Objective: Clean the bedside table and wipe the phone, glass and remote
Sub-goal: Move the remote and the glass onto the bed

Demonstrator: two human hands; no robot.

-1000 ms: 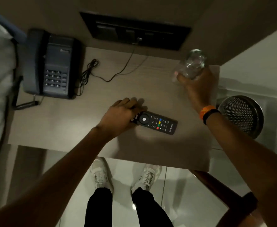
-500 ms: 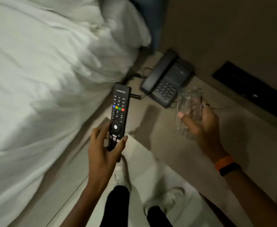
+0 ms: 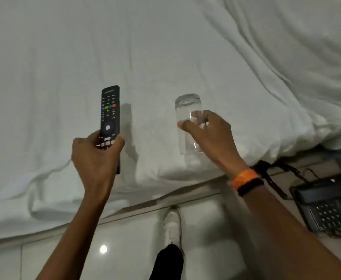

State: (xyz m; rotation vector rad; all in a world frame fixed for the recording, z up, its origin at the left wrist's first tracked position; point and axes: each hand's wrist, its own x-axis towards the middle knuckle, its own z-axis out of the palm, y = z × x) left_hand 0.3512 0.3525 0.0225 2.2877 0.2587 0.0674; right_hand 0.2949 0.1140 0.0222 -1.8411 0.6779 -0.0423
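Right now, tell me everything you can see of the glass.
The glass is a clear, plain tumbler with straight walls, seemingly empty. The right hand grips it from the side, fingers showing through the wall and thumb across the near side. It tilts away from the camera, its far end toward the white bed sheet. Whether its lower end rests on the bedding or hangs just above cannot be told. The remote, in the left hand, is apart from it.

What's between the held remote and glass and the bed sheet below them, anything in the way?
Nothing visible. The left hand holds the remote and the right hand holds the glass, both over a bare stretch of white sheet. The phone sits off to the right, beside the bed and clear of both.
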